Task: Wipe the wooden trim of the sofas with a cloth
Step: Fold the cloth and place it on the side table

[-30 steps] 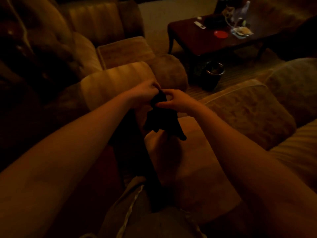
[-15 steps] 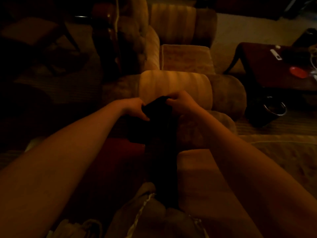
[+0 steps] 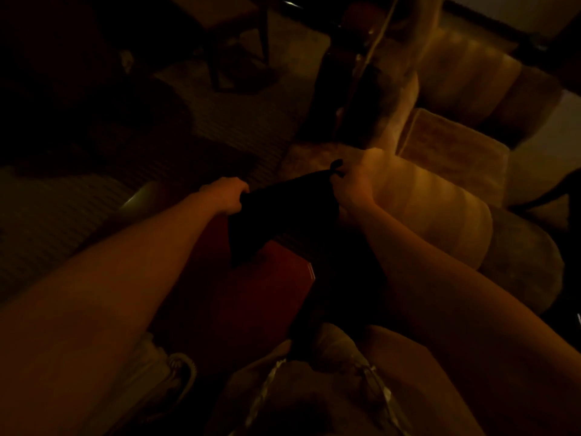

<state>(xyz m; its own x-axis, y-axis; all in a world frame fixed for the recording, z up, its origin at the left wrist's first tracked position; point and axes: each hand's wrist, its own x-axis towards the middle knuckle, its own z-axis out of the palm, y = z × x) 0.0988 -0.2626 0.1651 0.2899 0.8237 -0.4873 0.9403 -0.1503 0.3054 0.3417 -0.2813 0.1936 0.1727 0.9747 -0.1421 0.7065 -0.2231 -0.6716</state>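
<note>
Half a second ago the two hands were close together, bunching the dark cloth between them; now they are apart and the cloth is pulled out between them. The view has also swung left: the dark table with the red dish and the small bin on the right are gone from sight, and more striped carpet and a dark chair show at the upper left.

The left hand is curled around the left end of the cloth, knuckles up. The cloth's upper edge runs from there up and to the right, so its long axis lies roughly left to right with the right end higher; the rest hangs down below the left hand as a loose dark flap. The right hand pinches the right corner, with a small tuft of fabric sticking up above the fingers. The cloth is held in the air over a red cushion, just left of the striped sofa arm, and it touches no furniture that can be made out.

The dark wooden trim of the sofa rises behind the hands, apart from the cloth. At lower left lies a pale object with a coiled cord. The scene is very dim, and no writing or label can be read.
</note>
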